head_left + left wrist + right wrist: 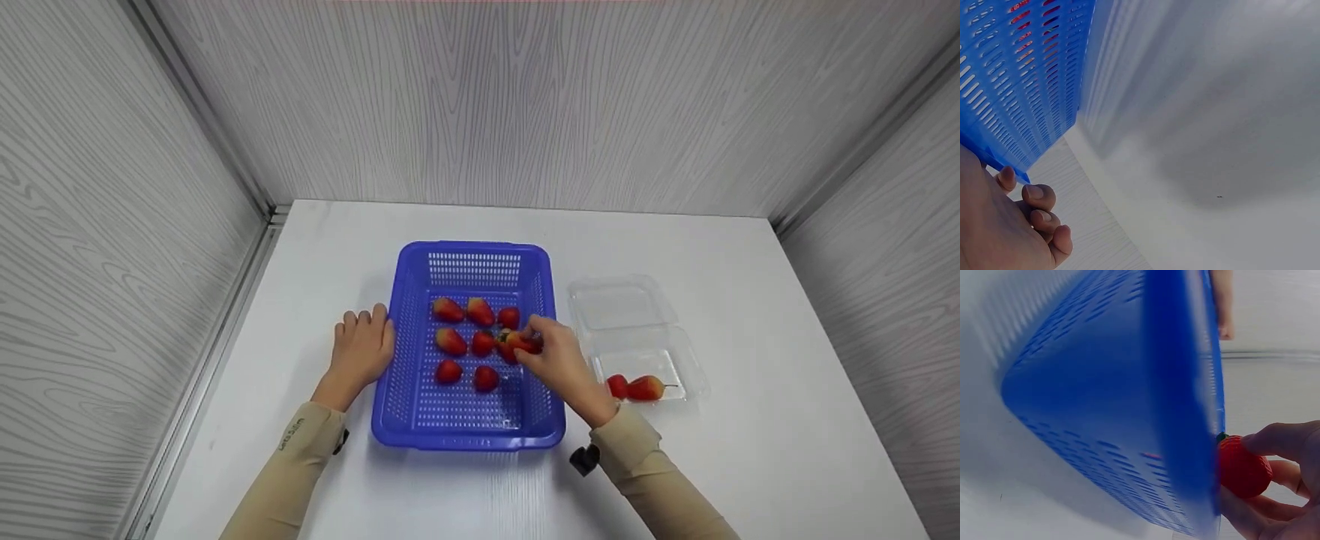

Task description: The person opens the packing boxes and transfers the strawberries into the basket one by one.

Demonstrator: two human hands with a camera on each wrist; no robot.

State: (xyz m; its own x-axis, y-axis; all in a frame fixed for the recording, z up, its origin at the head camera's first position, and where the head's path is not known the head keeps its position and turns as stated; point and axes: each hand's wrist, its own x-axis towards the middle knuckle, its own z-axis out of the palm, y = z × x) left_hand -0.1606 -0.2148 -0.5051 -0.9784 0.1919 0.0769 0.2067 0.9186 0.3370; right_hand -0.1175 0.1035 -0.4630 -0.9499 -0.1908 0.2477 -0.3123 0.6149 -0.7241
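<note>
My right hand (559, 364) reaches over the right side of a blue plastic basket (469, 440) and pinches a red strawberry (1244, 467) with a green top between thumb and fingers. Several other strawberries (451, 342) lie in loose rows on the basket's slotted floor, some red, some yellowish at one end. The right fingers partly cover the fruit beneath them. At the basket's left side my left hand (362, 349) grips the rim; the left wrist view shows its curled fingers (1039, 197) close under the rim's edge.
Right of the basket lies an opened clear plastic clamshell box (622, 304). In its near half sit a red strawberry (617, 386) and a red-yellow fruit (646, 388) with a thin stem. Wood-grain panels (480, 105) enclose the white table (757, 337) at the back and sides.
</note>
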